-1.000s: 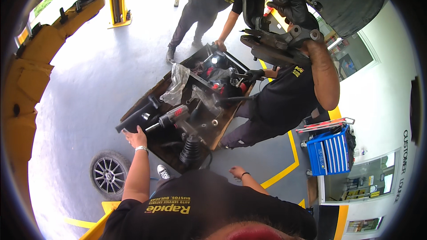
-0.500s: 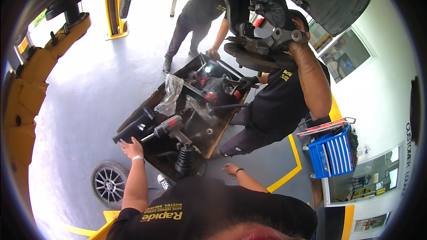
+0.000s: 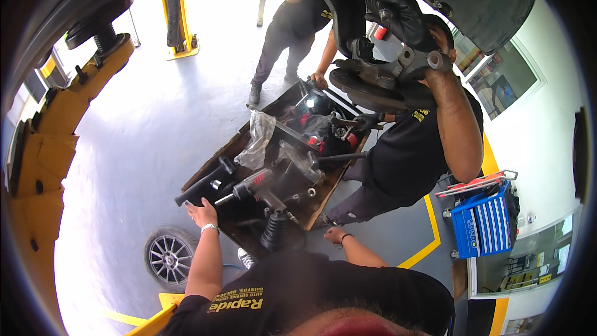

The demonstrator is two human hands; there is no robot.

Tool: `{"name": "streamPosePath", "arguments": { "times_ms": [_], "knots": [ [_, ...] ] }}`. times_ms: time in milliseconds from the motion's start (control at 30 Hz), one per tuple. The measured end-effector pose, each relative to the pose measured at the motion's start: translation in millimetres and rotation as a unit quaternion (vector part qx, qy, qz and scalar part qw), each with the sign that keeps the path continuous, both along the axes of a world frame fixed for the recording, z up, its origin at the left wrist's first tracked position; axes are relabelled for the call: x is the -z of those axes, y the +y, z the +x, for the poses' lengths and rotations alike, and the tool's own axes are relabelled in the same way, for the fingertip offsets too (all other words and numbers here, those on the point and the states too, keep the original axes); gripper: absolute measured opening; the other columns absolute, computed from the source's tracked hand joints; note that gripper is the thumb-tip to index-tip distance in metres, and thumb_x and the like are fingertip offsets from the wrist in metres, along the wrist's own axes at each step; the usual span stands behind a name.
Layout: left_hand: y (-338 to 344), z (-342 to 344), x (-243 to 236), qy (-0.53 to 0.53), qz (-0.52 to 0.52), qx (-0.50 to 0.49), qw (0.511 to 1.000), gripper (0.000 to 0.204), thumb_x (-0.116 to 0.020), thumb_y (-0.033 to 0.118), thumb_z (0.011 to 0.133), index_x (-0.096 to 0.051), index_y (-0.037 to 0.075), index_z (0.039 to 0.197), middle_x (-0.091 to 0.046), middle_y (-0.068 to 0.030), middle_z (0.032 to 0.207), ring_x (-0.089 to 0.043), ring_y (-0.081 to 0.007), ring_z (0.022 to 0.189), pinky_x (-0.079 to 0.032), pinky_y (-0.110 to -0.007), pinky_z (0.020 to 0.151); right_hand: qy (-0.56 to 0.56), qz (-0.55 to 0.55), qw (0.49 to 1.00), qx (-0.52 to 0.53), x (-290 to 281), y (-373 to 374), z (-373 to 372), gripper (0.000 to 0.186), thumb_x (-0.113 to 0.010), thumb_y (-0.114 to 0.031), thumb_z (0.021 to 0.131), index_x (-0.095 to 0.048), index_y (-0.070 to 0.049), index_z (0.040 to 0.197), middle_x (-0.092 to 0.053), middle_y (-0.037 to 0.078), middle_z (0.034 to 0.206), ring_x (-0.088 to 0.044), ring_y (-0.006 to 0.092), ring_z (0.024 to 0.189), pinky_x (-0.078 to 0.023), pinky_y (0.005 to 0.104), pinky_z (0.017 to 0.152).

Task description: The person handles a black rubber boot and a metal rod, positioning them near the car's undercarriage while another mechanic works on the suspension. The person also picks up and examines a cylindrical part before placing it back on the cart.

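Note:
My left hand (image 3: 202, 213) grips the near left edge of a wide tool tray (image 3: 198, 180), by the end of a thick black tube (image 3: 205, 182). Part of its fingers is hidden. Beside it in the tray lies a grey and black impact wrench (image 3: 254, 183), with a black ribbed rubber boot (image 3: 273, 231) nearer to me. My right hand (image 3: 334, 234) hangs loosely curled off the tray's near right corner, with nothing visible in it.
A co-worker (image 3: 404, 168) at the right raises a black-gloved hand (image 3: 398, 9) to the brake disc (image 3: 379, 90) overhead. Another person (image 3: 292, 31) holds the tray's far end. A wheel (image 3: 169, 259) lies at left; a blue tool cabinet (image 3: 482, 221) stands right; a yellow lift arm (image 3: 50, 149) borders the left.
The whole scene has shifted right and slightly down in view. My left hand stays at the tray's edge, and my right hand remains off its near corner.

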State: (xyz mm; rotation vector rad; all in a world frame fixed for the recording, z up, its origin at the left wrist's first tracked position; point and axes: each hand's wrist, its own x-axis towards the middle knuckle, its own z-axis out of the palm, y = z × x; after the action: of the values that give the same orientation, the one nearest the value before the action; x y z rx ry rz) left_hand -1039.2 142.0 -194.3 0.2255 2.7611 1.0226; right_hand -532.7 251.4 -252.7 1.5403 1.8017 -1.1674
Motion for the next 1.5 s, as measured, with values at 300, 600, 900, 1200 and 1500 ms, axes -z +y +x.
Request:
{"name": "streamPosePath", "arguments": {
  "times_ms": [300,600,900,1200,1500],
  "knots": [
    [2.2,-5.4,9.6,0.001,-0.036,0.029,0.999,0.080,-0.056,0.041,0.097,-0.025,-0.012,0.147,-0.036,-0.0293,0.151,-0.034,-0.0403,0.141,-0.030,-0.046,0.117,0.045,0.091,0.994,-0.031,2.5,9.0,-26.1,0.037,-0.061,-0.042,0.090,-0.072,-0.007,0.097,-0.073,0.015,0.096,-0.069,0.0327,0.094,-0.051,0.0430,0.083],
    [2.0,-6.8,10.1,0.013,-0.029,0.033,0.999,0.078,-0.057,0.040,0.096,-0.026,-0.011,0.147,-0.038,-0.0298,0.149,-0.035,-0.0411,0.140,-0.031,-0.046,0.116,0.026,0.067,0.997,-0.028,0.5,-18.1,-17.7,0.042,-0.060,-0.042,0.090,-0.072,-0.005,0.106,-0.071,0.018,0.107,-0.066,0.0351,0.104,-0.050,0.0438,0.091],
    [1.5,-5.4,16.5,0.013,-0.015,0.016,1.000,0.080,-0.058,0.040,0.094,-0.027,-0.011,0.147,-0.041,-0.0317,0.145,-0.039,-0.0429,0.136,-0.035,-0.048,0.114,-0.016,0.000,0.999,0.034,-4.9,-51.0,19.7,0.043,-0.060,-0.041,0.090,-0.072,-0.004,0.108,-0.070,0.018,0.107,-0.065,0.0342,0.101,-0.050,0.0425,0.090],
    [2.9,-6.5,16.3,0.012,-0.037,0.023,0.999,0.077,-0.059,0.040,0.093,-0.031,-0.011,0.144,-0.042,-0.0328,0.141,-0.042,-0.0446,0.133,-0.037,-0.049,0.111,-0.002,0.061,0.998,-0.004,2.8,-39.3,17.2,0.042,-0.060,-0.040,0.091,-0.071,-0.001,0.102,-0.069,0.018,0.094,-0.065,0.0315,0.088,-0.050,0.0420,0.081],
    [0.4,-4.9,13.0,0.018,-0.033,0.026,0.999,0.079,-0.058,0.040,0.093,-0.029,-0.011,0.145,-0.040,-0.0330,0.143,-0.039,-0.0441,0.135,-0.035,-0.048,0.113,0.014,0.096,0.995,0.029,-2.5,-20.2,4.5,0.042,-0.062,-0.040,0.091,-0.072,-0.001,0.104,-0.072,0.018,0.091,-0.069,0.0309,0.083,-0.052,0.0406,0.078]
  ]
}}
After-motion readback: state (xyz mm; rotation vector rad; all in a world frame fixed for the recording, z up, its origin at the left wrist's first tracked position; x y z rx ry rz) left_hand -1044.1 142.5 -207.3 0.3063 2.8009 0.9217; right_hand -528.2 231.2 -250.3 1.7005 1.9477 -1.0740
